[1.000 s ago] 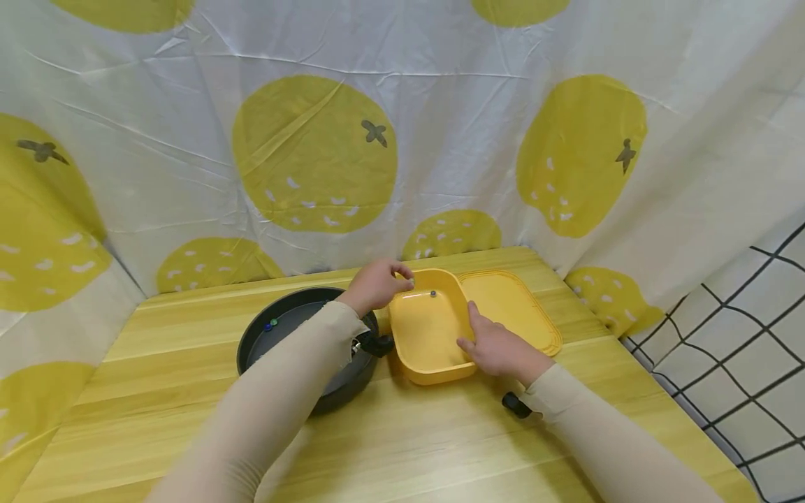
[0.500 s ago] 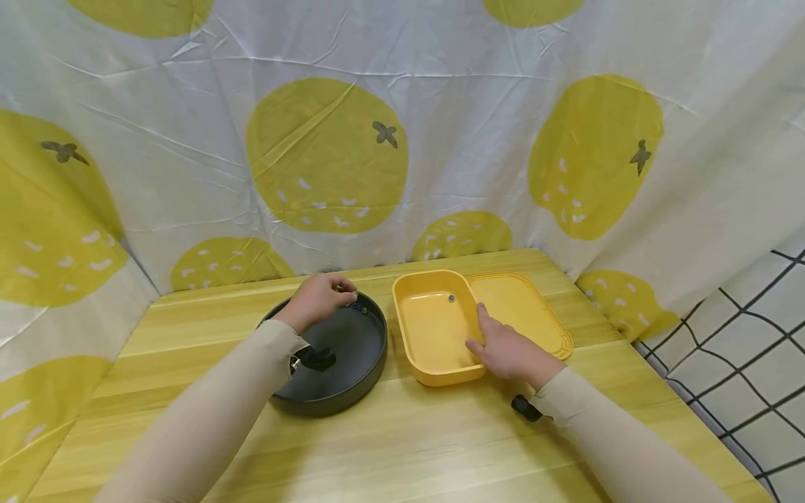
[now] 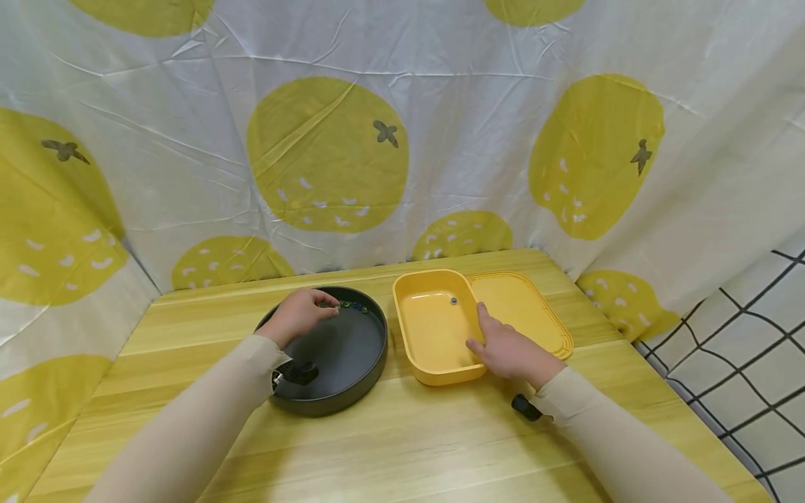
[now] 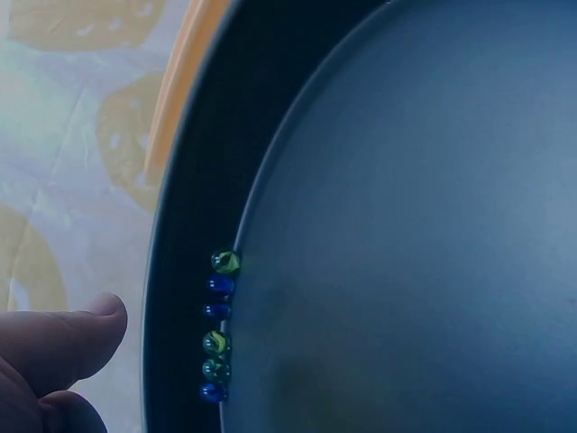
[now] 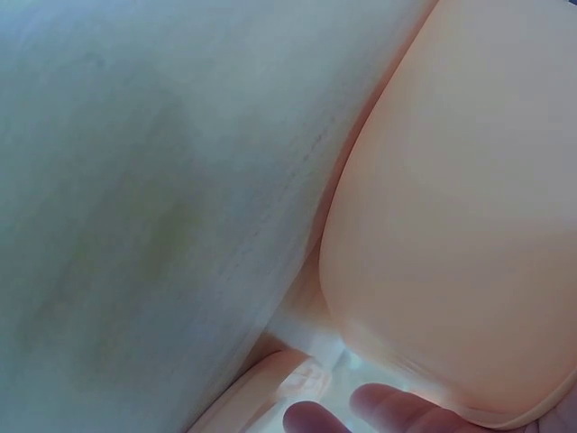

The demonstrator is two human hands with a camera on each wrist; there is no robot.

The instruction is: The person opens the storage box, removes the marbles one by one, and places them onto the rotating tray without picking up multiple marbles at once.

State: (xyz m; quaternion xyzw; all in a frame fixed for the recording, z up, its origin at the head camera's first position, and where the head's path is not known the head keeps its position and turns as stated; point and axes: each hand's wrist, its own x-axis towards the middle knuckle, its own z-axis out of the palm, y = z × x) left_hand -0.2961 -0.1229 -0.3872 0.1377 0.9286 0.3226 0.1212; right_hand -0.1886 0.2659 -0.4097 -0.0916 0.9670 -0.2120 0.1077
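My left hand (image 3: pixel 297 316) is over the left part of a dark round pan (image 3: pixel 339 356), its thumb and fingertips close to a row of marbles. In the left wrist view, several blue and green glass marbles (image 4: pixel 216 343) line the pan's inner wall; the thumb (image 4: pixel 72 338) shows with no marble against it. My right hand (image 3: pixel 506 347) holds the right wall of a yellow plastic box (image 3: pixel 434 381), thumb over the rim and fingers along the outside. One marble (image 3: pixel 453 301) lies in the box. In the right wrist view, fingertips (image 5: pixel 388 406) appear below the box's wall.
A flat yellow lid (image 3: pixel 522 307) lies on the wooden table (image 3: pixel 402 447) to the right of the box. Behind the table hangs a white curtain (image 3: pixel 453 140) with yellow fruit prints. Black-grid cloth (image 3: pixel 742 377) covers the right side.
My left hand has moved left from above the box's edge to over the pan, then slightly lower and further left. The right hand stays on the box, and the marble remains inside it.
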